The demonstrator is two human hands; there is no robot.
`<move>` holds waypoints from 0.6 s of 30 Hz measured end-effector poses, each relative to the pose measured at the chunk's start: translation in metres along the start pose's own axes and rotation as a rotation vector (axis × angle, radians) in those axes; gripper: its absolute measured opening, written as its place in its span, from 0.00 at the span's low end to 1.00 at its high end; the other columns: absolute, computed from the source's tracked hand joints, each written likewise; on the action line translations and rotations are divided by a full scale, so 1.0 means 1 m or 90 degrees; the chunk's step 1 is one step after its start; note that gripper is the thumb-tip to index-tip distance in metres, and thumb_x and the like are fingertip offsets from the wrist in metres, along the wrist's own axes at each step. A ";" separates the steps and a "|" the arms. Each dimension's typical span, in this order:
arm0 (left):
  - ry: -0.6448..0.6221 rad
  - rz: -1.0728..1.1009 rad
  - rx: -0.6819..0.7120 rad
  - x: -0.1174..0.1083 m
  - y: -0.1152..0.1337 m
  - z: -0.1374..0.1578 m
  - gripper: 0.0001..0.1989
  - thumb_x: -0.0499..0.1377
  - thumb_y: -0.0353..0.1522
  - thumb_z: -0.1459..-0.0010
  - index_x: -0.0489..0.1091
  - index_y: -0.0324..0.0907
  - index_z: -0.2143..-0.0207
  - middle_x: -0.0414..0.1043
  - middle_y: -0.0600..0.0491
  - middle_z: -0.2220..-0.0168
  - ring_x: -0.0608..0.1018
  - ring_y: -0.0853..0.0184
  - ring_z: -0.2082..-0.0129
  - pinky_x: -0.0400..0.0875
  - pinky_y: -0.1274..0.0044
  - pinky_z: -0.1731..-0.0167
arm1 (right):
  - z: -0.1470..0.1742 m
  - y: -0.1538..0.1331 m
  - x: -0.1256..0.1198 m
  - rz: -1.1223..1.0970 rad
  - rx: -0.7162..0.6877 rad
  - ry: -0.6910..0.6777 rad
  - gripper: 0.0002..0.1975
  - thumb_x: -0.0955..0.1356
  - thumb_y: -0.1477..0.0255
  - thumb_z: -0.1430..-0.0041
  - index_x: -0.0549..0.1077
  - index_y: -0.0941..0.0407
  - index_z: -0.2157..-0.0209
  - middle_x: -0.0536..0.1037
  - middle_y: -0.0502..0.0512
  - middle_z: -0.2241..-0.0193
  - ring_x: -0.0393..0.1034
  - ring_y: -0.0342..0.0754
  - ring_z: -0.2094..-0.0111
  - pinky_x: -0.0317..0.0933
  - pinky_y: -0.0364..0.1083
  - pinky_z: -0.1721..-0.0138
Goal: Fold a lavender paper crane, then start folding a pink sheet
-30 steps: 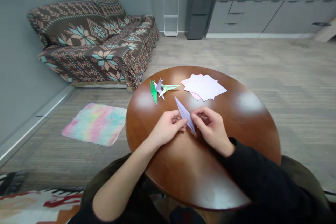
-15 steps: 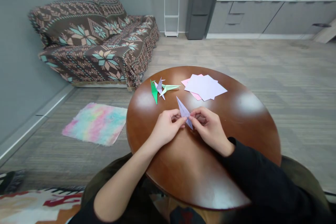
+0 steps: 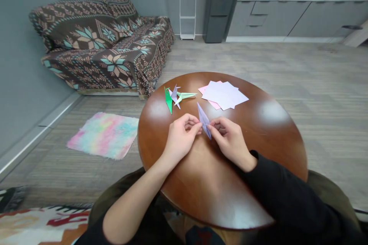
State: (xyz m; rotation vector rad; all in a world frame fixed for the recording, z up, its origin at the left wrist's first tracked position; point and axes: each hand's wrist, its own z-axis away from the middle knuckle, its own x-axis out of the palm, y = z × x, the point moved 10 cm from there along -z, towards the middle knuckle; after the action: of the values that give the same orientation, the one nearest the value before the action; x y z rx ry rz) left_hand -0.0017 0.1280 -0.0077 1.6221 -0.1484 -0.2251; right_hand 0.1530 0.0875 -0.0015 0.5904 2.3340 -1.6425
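Observation:
A folded piece of lavender origami paper [image 3: 203,118], long and pointed at both ends, is held over the round wooden table. My right hand [image 3: 228,138] pinches its right side between thumb and fingers. On the other side, my left hand [image 3: 184,134] has its thumb and fingertips pressed together at the paper's left edge; whether they grip a corner of it is hard to see. Beyond the hands to the left sit folded paper cranes: a green one [image 3: 168,100], a lavender one [image 3: 174,95] and a pale green one [image 3: 184,96].
A fanned stack of lavender and pink paper sheets [image 3: 224,95] lies at the far side of the brown table [image 3: 258,195]. Behind stand a covered sofa [image 3: 109,46] and kitchen cabinets [image 3: 276,19]. A pastel rug [image 3: 105,134] is on the floor at left.
My left hand has shifted slightly up and left, away from the paper's middle. The folded paper has turned a little more upright in my right hand's pinch.

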 end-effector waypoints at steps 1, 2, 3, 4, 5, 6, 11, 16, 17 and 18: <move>0.002 0.001 0.000 0.000 0.000 0.000 0.08 0.67 0.34 0.43 0.71 0.39 0.67 0.77 0.53 0.69 0.84 0.65 0.67 0.83 0.72 0.59 | 0.000 -0.001 -0.001 0.007 -0.014 0.006 0.07 0.68 0.67 0.31 0.72 0.53 0.65 0.76 0.52 0.71 0.69 0.47 0.74 0.62 0.47 0.71; 0.003 0.003 0.000 -0.001 -0.001 -0.001 0.08 0.67 0.34 0.43 0.71 0.39 0.67 0.78 0.53 0.69 0.84 0.65 0.67 0.83 0.71 0.59 | 0.000 -0.003 -0.001 0.014 -0.029 0.009 0.07 0.68 0.68 0.32 0.73 0.53 0.65 0.76 0.52 0.71 0.69 0.46 0.74 0.62 0.47 0.71; 0.003 0.005 -0.001 -0.001 -0.002 -0.001 0.08 0.67 0.34 0.43 0.71 0.39 0.67 0.78 0.53 0.69 0.84 0.65 0.67 0.82 0.72 0.59 | 0.000 -0.005 -0.001 0.018 -0.045 0.013 0.06 0.68 0.69 0.32 0.73 0.54 0.65 0.76 0.52 0.71 0.69 0.46 0.74 0.62 0.47 0.71; 0.002 0.008 -0.002 -0.001 -0.002 -0.001 0.08 0.67 0.34 0.43 0.71 0.39 0.68 0.78 0.53 0.69 0.84 0.65 0.67 0.82 0.72 0.59 | 0.000 -0.007 -0.001 0.021 -0.060 0.014 0.05 0.68 0.70 0.32 0.73 0.54 0.65 0.76 0.52 0.70 0.69 0.46 0.74 0.62 0.46 0.71; 0.000 0.011 -0.003 -0.001 -0.003 -0.002 0.08 0.67 0.34 0.43 0.71 0.39 0.68 0.78 0.53 0.69 0.85 0.65 0.67 0.82 0.72 0.59 | 0.000 -0.009 -0.001 0.024 -0.075 0.016 0.05 0.68 0.71 0.32 0.73 0.54 0.64 0.76 0.52 0.70 0.69 0.45 0.73 0.62 0.46 0.71; -0.003 0.014 -0.005 0.000 -0.004 -0.002 0.08 0.67 0.34 0.43 0.71 0.39 0.68 0.78 0.53 0.69 0.85 0.65 0.67 0.82 0.72 0.59 | 0.000 -0.011 -0.001 0.028 -0.088 0.018 0.04 0.68 0.72 0.31 0.74 0.54 0.63 0.77 0.52 0.69 0.69 0.45 0.73 0.62 0.46 0.71; -0.002 0.032 -0.001 0.000 -0.003 -0.002 0.09 0.67 0.34 0.44 0.71 0.39 0.69 0.79 0.53 0.69 0.85 0.65 0.68 0.82 0.73 0.59 | 0.001 -0.024 -0.004 0.063 -0.145 0.031 0.03 0.67 0.75 0.31 0.74 0.54 0.59 0.77 0.51 0.68 0.67 0.44 0.74 0.59 0.45 0.72; 0.001 -0.013 0.019 0.000 0.003 -0.001 0.08 0.67 0.34 0.44 0.73 0.39 0.69 0.78 0.53 0.71 0.82 0.67 0.70 0.79 0.76 0.63 | 0.001 -0.026 -0.002 0.110 -0.153 0.027 0.03 0.67 0.75 0.31 0.74 0.55 0.59 0.75 0.51 0.70 0.65 0.44 0.75 0.59 0.46 0.71; 0.002 -0.017 0.019 0.000 0.003 -0.001 0.09 0.67 0.34 0.44 0.73 0.39 0.69 0.78 0.52 0.71 0.82 0.67 0.70 0.79 0.76 0.64 | 0.002 -0.026 -0.001 0.117 -0.157 0.026 0.03 0.67 0.75 0.31 0.74 0.55 0.59 0.75 0.51 0.70 0.65 0.44 0.75 0.60 0.46 0.71; 0.004 -0.016 0.016 -0.001 0.003 -0.001 0.09 0.67 0.35 0.44 0.73 0.39 0.69 0.78 0.52 0.71 0.82 0.67 0.70 0.79 0.75 0.64 | 0.002 -0.027 -0.001 0.123 -0.162 0.026 0.03 0.67 0.75 0.31 0.74 0.55 0.58 0.75 0.51 0.70 0.65 0.44 0.75 0.60 0.46 0.71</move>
State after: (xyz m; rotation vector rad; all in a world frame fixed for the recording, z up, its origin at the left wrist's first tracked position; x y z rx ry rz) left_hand -0.0019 0.1285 -0.0046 1.6510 -0.1264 -0.2377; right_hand 0.1417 0.0776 0.0207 0.7718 2.3780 -1.2381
